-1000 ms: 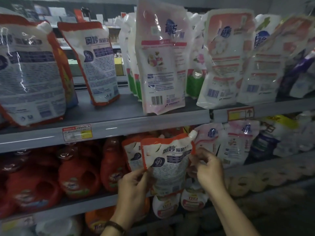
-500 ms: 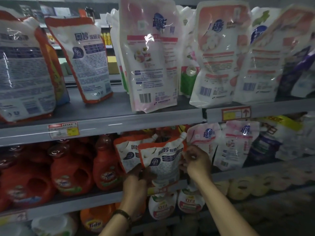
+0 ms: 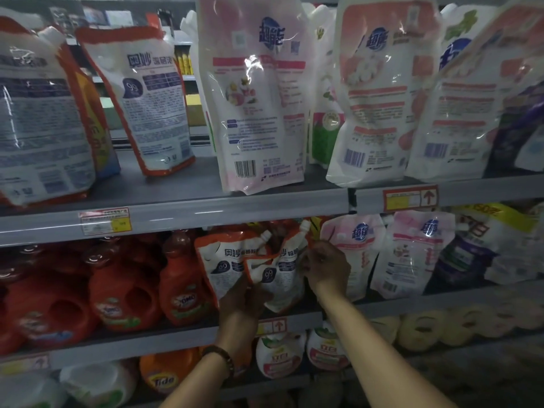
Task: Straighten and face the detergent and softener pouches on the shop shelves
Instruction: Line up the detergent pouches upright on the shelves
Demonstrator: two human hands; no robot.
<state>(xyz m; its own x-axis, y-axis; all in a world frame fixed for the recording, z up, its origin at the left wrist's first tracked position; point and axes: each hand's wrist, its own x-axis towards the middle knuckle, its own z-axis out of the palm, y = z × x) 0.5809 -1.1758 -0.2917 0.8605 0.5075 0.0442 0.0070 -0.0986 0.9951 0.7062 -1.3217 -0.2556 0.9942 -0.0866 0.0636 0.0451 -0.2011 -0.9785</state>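
One orange-trimmed pouch (image 3: pixel 279 278) in work: left hand (image 3: pixel 243 301) grips its lower corner, right hand (image 3: pixel 323 267) pinches its top edge. Pouches (image 3: pixel 259 98) above it lean, backs out — unfaced.

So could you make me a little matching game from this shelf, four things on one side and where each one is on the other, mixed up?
Things:
1 orange-edged pouch
2 Tide bottle
3 tall pink pouch
4 bead bracelet

Places:
A standing on the upper shelf
B round the left wrist
C gripped by the left hand and the right hand
D in the lowest row of goods

Pairs: 1-C, 2-D, 3-A, 4-B.
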